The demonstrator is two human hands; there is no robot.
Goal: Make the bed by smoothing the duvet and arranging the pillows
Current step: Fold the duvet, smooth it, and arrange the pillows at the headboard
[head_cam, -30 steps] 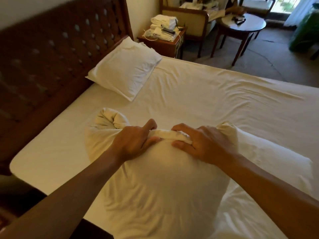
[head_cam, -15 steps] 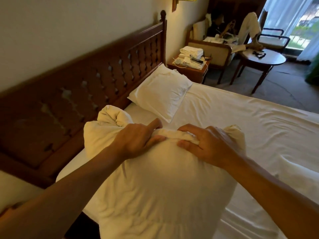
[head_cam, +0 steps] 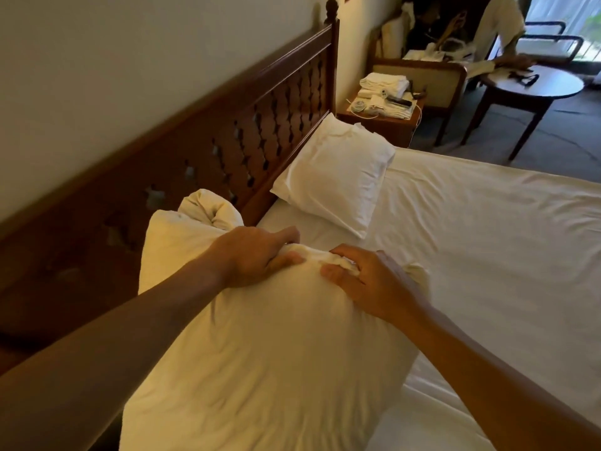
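A big cream pillow (head_cam: pixel 260 359) fills the lower middle of the head view, lifted off the mattress with its top edge bunched. My left hand (head_cam: pixel 257 255) grips that bunched edge on the left. My right hand (head_cam: pixel 367 281) pinches the same fold on the right, fingers curled over it. A twisted corner of the pillowcase (head_cam: pixel 208 206) sticks up near the headboard. A second white pillow (head_cam: pixel 335 174) lies flat at the head of the bed. The white sheet (head_cam: pixel 487 239) covers the mattress, lightly wrinkled. No duvet is in view.
A dark wooden headboard (head_cam: pixel 227 138) runs along the wall on the left. Past the bed stands a nightstand (head_cam: pixel 380 118) with folded towels (head_cam: pixel 383 84), an armchair (head_cam: pixel 432 79), and a round table (head_cam: pixel 533 86) where a person sits.
Both hands have carried the pillow up and left toward the headboard, keeping the same grip. My view has swung upward, bringing the wall and the room's far corner closer.
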